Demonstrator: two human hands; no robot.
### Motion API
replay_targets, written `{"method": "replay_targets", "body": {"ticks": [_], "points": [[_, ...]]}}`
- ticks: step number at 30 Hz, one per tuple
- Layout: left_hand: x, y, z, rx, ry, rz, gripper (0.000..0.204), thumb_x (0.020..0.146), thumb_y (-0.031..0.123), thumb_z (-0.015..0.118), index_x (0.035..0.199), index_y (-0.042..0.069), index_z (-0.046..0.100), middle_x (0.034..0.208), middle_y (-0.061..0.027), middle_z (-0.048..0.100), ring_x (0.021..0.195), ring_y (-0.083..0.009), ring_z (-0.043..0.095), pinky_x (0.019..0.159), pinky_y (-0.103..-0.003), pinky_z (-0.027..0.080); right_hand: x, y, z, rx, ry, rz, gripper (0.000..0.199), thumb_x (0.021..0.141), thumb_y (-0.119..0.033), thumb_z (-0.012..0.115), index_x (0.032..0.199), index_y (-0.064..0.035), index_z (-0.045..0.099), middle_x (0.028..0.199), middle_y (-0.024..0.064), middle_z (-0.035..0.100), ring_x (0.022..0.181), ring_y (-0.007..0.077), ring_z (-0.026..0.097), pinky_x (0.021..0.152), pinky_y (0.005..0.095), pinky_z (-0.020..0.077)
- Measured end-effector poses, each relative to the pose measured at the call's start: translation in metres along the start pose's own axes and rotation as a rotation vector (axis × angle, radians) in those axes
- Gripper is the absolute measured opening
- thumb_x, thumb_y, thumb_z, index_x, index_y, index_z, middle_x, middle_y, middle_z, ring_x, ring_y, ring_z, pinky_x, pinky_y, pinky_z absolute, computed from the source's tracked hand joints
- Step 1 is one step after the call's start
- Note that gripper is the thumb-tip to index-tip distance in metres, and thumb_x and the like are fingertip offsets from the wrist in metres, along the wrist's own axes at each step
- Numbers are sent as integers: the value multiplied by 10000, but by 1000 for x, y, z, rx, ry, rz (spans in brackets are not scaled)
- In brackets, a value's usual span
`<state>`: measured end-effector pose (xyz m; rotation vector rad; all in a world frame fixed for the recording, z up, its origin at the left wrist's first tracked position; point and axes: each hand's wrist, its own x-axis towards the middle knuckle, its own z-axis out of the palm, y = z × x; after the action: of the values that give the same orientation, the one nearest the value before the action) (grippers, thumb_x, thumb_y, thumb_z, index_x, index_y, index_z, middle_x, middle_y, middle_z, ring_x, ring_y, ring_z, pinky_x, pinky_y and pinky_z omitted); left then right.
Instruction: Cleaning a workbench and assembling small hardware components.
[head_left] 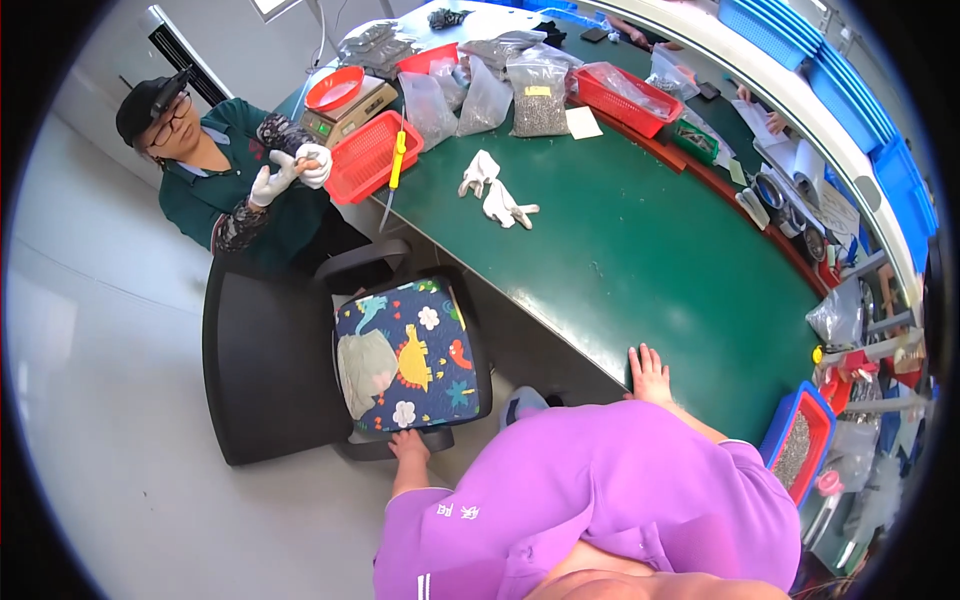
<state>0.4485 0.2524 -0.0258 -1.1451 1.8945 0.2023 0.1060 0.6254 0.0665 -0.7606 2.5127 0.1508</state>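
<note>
two bare hands, neither gripping. left hand [409,446], low centre of frame, rests fingers-down on the front edge of the black chair [300,400] just below its dinosaur-print cushion [405,350]. right hand [649,375] lies flat, fingers spread, on the green table [640,250] edge. judgement: brace on the table, move the chair evenly, away from the seated co-worker [225,165] at upper left.

Left hand [408,446] fingers under chair [412,352]

- Single head-worn fisheye view, looking steeply down from above the wearer's purple shirt.
- Faces the green counter [640,250]; edges bend near rim.
</note>
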Motion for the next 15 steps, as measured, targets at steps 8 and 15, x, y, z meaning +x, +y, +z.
{"method": "replay_targets", "body": {"ticks": [8,15], "points": [[31,36,-52,-535,243,287,522,673,294,705,1105,28,581,1044,-154,605,969,-295,596,837,-368,481,-1,13,5,-27,64,-94,974,632,-337,782,1401,-92,237,1441,153,228,1306,346,268,968,520,370],[-43,61,-230,-1909,246,704,415,887,232,601,1242,55,477,1153,-82,570,959,-170,593,811,-291,482,10,-26,-81,381,147,-308,565,723,-226,673,1218,-28,487,1219,188,495,1104,358,490,928,407,430]]}}
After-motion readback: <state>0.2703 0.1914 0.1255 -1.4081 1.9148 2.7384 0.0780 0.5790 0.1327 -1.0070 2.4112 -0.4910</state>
